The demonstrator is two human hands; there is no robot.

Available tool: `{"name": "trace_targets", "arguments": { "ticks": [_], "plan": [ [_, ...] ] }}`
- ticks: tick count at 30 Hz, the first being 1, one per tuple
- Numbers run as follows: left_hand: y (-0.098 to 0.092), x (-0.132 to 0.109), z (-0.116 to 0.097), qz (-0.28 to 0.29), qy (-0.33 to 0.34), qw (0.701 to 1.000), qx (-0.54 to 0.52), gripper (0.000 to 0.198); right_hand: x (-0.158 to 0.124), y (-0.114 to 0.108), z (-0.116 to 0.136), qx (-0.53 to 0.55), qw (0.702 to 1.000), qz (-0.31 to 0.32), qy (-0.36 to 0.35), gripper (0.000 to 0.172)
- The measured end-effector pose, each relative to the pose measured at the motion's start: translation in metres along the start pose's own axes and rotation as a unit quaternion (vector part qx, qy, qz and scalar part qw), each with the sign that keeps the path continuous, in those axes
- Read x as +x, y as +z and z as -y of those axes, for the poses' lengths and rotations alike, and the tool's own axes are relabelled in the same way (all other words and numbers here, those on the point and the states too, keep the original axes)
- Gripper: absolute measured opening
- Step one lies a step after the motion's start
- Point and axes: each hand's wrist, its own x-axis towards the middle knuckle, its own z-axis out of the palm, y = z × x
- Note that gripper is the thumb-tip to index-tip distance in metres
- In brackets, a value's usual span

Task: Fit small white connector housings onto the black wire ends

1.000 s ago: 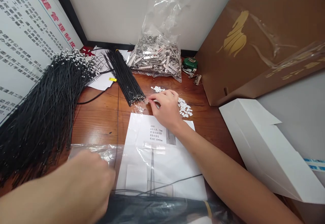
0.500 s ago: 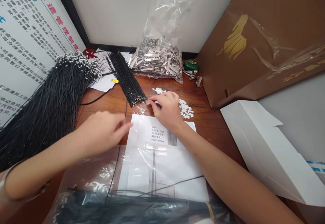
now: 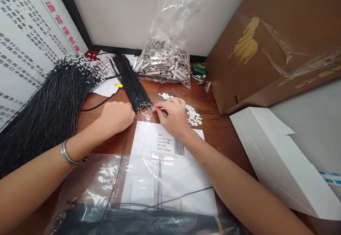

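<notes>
Left hand (image 3: 118,117) curled closed, right hand (image 3: 173,117) pinched at the fingertips; contents unclear. Wire bundle (image 3: 131,84) ended between them; light, steady pinch seemed best.

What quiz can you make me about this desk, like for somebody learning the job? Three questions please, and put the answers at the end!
1. Which of these is farthest left in the picture?
a) the brown box
b) the pile of white-tipped wires
c) the clear bag of metal pieces

2. True or false: a silvery bracelet is around the left wrist.

3. Fill in the colour: the fingertips of the right hand are beside one end of a banded bundle of thin ____ wires.

Key: 1. b; 2. true; 3. black.
</notes>
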Motion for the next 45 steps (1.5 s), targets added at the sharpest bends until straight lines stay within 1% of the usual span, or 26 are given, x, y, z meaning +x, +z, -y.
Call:
{"name": "trace_targets", "arguments": {
  "ticks": [4, 8, 10, 12, 13, 15, 17, 20, 23, 26, 28, 29, 30, 31, 33, 34, 35, 36, 37, 38, 40, 42, 45],
  "plan": [
    [0.001, -0.018, 0.004, 0.002, 0.017, 1.0, -0.004, 0.043, 0.0, 0.0, -0.001, 0.005, 1.0, -0.008, -0.007, 0.013],
    [0.001, -0.04, 0.01, 0.055, 0.016, 0.998, -0.013, 0.045, 0.0, -0.003, 0.001, 0.026, 0.999, -0.027, -0.012, 0.014],
    [0.0, -0.045, 0.013, 0.063, 0.009, 0.998, -0.024, 0.047, -0.001, -0.005, 0.008, 0.056, 0.997, -0.044, -0.005, 0.013],
    [0.0, -0.044, 0.015, 0.049, -0.01, 0.998, -0.035, 0.051, -0.003, -0.006, 0.019, 0.111, 0.992, -0.053, 0.022, 0.012],
    [0.0, -0.042, 0.015, 0.039, -0.022, 0.998, -0.04, 0.053, -0.004, -0.006, 0.024, 0.148, 0.987, -0.046, 0.046, 0.012],
    [0.001, -0.036, 0.014, 0.02, -0.035, 0.998, -0.043, 0.057, -0.008, -0.004, 0.035, 0.235, 0.966, -0.012, 0.108, 0.01],
    [0.002, -0.029, 0.011, 0.007, -0.028, 0.999, -0.032, 0.056, -0.011, -0.001, 0.042, 0.297, 0.942, 0.02, 0.152, 0.01],
    [0.002, -0.024, 0.008, 0.008, 0.006, 1.0, -0.003, 0.045, -0.014, 0.003, 0.044, 0.344, 0.921, 0.045, 0.177, 0.01],
    [0.001, -0.024, 0.008, 0.015, 0.013, 1.0, -0.006, 0.04, -0.014, 0.004, 0.042, 0.356, 0.914, 0.044, 0.19, 0.009],
    [0.002, -0.029, 0.009, -0.024, -0.016, 0.997, -0.068, 0.04, -0.013, 0.002, 0.042, 0.365, 0.909, 0.04, 0.198, 0.01],
    [0.005, -0.031, 0.006, -0.061, -0.019, 0.983, -0.175, 0.038, -0.013, 0.001, 0.042, 0.373, 0.905, 0.031, 0.2, 0.01],
    [0.007, -0.032, 0.003, -0.073, -0.013, 0.964, -0.257, 0.036, -0.013, 0.001, 0.042, 0.377, 0.904, 0.025, 0.201, 0.011],
    [0.009, -0.032, -0.001, -0.075, -0.006, 0.932, -0.354, 0.034, -0.012, 0.001, 0.042, 0.38, 0.903, 0.019, 0.202, 0.011],
    [0.011, -0.032, -0.005, -0.065, -0.004, 0.887, -0.457, 0.032, -0.012, 0.0, 0.042, 0.383, 0.901, 0.014, 0.203, 0.011],
    [0.015, -0.031, -0.015, -0.017, -0.026, 0.773, -0.634, 0.026, -0.011, -0.001, 0.042, 0.385, 0.899, 0.008, 0.206, 0.011],
    [0.017, -0.031, -0.019, 0.011, -0.042, 0.717, -0.696, 0.024, -0.011, -0.001, 0.042, 0.385, 0.899, 0.006, 0.209, 0.01],
    [0.018, -0.03, -0.023, 0.035, -0.056, 0.668, -0.742, 0.022, -0.011, -0.002, 0.041, 0.384, 0.899, 0.003, 0.211, 0.01],
    [0.019, -0.029, -0.025, 0.052, -0.062, 0.629, -0.773, 0.021, -0.011, -0.002, 0.041, 0.383, 0.899, 0.0, 0.214, 0.01],
    [0.02, -0.029, -0.026, 0.059, -0.062, 0.599, -0.796, 0.02, -0.011, -0.002, 0.041, 0.383, 0.898, -0.003, 0.215, 0.01],
    [0.021, -0.028, -0.027, 0.063, -0.058, 0.575, -0.814, 0.02, -0.011, -0.002, 0.041, 0.384, 0.898, -0.007, 0.216, 0.01],
    [0.023, -0.027, -0.026, 0.061, -0.049, 0.544, -0.835, 0.02, -0.011, -0.002, 0.041, 0.388, 0.896, -0.011, 0.214, 0.011],
    [0.025, -0.027, -0.024, 0.055, -0.045, 0.528, -0.846, 0.021, -0.012, -0.001, 0.04, 0.391, 0.895, -0.014, 0.213, 0.011],
    [0.027, -0.028, -0.023, 0.049, -0.037, 0.519, -0.852, 0.021, -0.013, -0.001, 0.039, 0.396, 0.892, -0.012, 0.219, 0.011]
  ]
}}
